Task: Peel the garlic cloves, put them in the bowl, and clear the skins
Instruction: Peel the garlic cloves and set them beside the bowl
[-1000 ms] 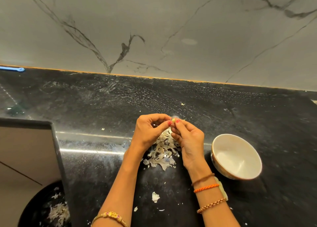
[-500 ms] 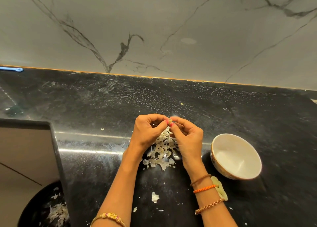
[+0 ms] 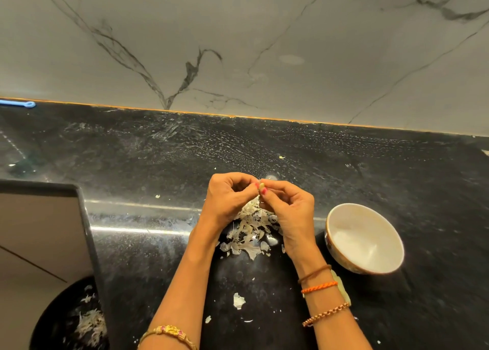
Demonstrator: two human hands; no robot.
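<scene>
While both hands meet above the black counter (image 3: 344, 164), a single garlic clove (image 3: 261, 186) sits pinched between the fingertips of the left hand (image 3: 229, 199) and the right hand (image 3: 289, 207), fingers of each curled in around it. Head view only. Judgement: the clove is small, light and firm, its skin thin, dry and brittle; likely slick once bare, so best held by its ends while a nail lifts the skin at the tip. Directly beneath the hands lies a pile of skins (image 3: 247, 233), with stray flakes (image 3: 239, 300) nearer the person, between the forearms. Just to the right of the right wrist stands the white bowl (image 3: 394, 244); its visible interior shows no cloves. Down-left of the left forearm, a dark bin (image 3: 53, 323) below the counter edge holds some skins.
</scene>
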